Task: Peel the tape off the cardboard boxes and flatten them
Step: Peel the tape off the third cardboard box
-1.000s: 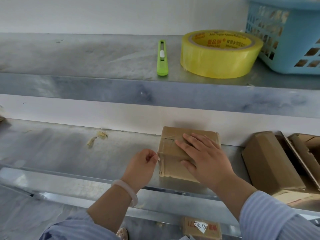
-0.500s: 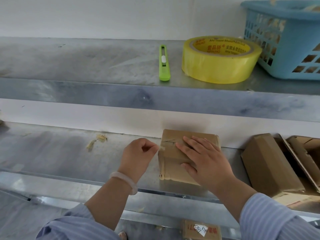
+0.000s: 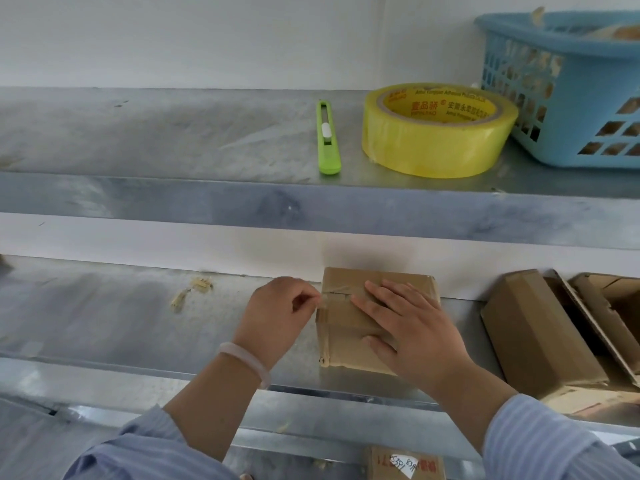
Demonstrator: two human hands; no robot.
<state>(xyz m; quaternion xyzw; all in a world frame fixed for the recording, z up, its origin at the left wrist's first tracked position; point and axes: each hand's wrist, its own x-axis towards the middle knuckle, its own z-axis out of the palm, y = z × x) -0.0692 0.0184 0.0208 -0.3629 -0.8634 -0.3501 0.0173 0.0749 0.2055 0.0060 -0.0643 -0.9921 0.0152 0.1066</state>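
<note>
lower centre of the frame, on the lower shelf (image 3: 121,313): taped cardboard box (image 3: 343,341), pressed down by right hand (image 3: 412,327) with straight, spread fingers. just left of it, left hand (image 3: 280,313), curled, pinching the tape end (image 3: 321,300) at the box's upper left edge.

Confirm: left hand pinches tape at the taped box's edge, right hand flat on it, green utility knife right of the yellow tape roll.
Wrong on one point: in the head view the green utility knife lies left of the yellow tape roll. The rest stands: left hand pinching tape, right hand flat on the taped box.
</note>
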